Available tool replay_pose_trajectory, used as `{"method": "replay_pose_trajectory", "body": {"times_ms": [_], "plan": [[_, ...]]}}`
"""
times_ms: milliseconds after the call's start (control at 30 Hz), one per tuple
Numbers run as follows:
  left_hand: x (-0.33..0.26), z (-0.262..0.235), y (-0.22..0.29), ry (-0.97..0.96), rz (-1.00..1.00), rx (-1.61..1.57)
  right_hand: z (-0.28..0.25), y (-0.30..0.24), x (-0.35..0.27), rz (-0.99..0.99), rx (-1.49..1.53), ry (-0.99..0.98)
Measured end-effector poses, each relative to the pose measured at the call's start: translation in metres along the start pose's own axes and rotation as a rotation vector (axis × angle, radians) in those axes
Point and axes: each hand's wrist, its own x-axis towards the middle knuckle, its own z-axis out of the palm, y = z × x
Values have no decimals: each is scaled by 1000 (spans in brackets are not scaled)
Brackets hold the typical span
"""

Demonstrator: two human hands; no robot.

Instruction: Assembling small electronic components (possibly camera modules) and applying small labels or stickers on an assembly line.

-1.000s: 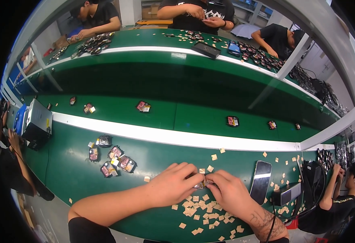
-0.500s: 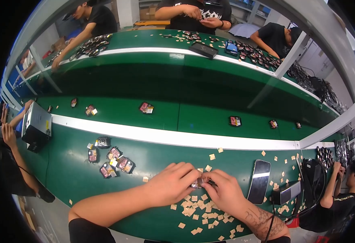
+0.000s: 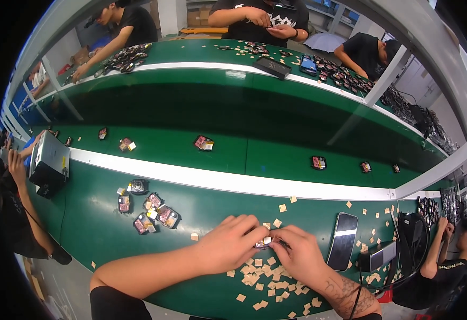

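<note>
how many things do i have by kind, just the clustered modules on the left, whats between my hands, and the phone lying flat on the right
Small modules, clustered at left: 5
Small part between left hand and right hand: 1
Phone, lying flat: 1
Total: 7

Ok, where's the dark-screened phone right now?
In the head view, the phone lies on the green bench, right of the right hand and left of the grey boxy device.

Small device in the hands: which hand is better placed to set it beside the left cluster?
Left, probably: the left hand holds the device and lies nearer the cluster; the right hand is on the device's other side.
</note>
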Motion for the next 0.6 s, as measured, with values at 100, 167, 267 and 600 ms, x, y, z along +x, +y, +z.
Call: {"method": "replay_pose_trajectory", "body": {"times_ms": [100,167,267,600], "plan": [[1,0,3,7,-13,-13,-1,-4,0,19,-16,4],[2,0,4,6,-17,-18,2,-4,0,26,-22,17],[4,0,6,-12,-28,-15,1,-4,3,23,-41,27],[1,5,3,56,-51,0,-4,1,-4,-163,-113,-8]]}}
